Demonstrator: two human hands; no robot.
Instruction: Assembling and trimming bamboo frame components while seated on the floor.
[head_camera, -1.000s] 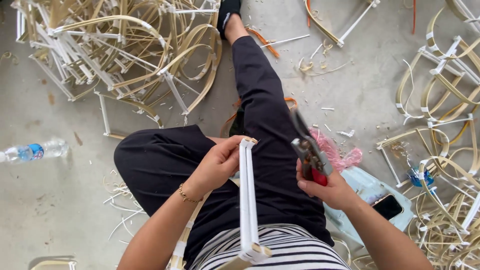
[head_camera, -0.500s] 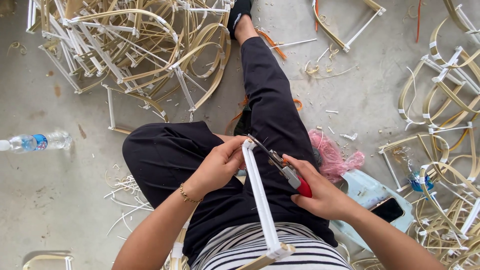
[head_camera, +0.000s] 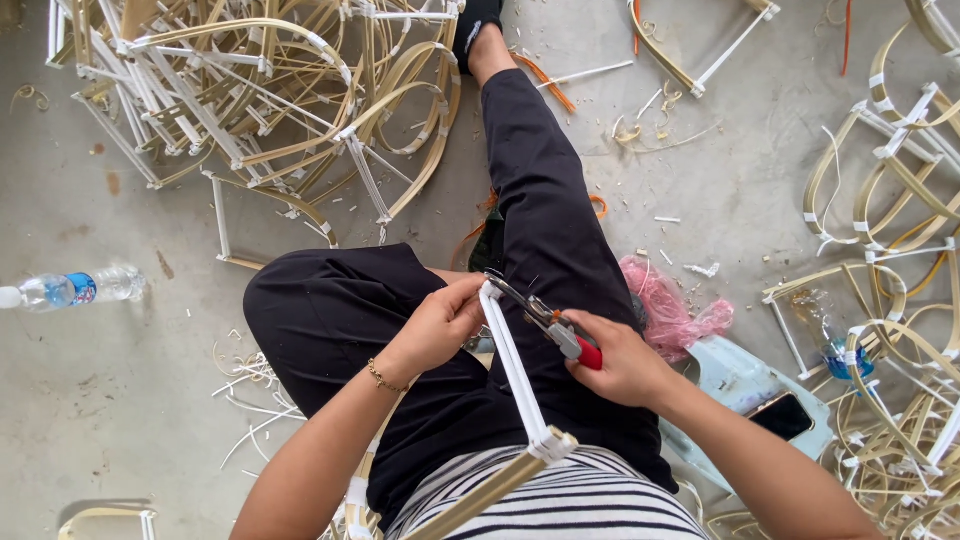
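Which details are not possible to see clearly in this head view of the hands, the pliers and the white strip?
- Jaws of the pliers: too small to tell what they grip at the top of the white strip.
- Left hand: fingertips curl behind the strip.
- Right hand: covers most of the red handles.
- Bamboo frame: cut off by the bottom edge.
- Phone: partly hidden by the right forearm.

Bright, even daylight all over, soft and without a clear direction, leaving only faint, short shadows on the grey concrete floor (head_camera: 90, 400) beside the pale bent cane strips (head_camera: 260, 120). Sharp across the middle, with slight softening and wide-angle stretching toward the corners. Small glints of glare on the clear plastic water bottle (head_camera: 70, 289) and the dark phone screen (head_camera: 783, 416); no motion blur.
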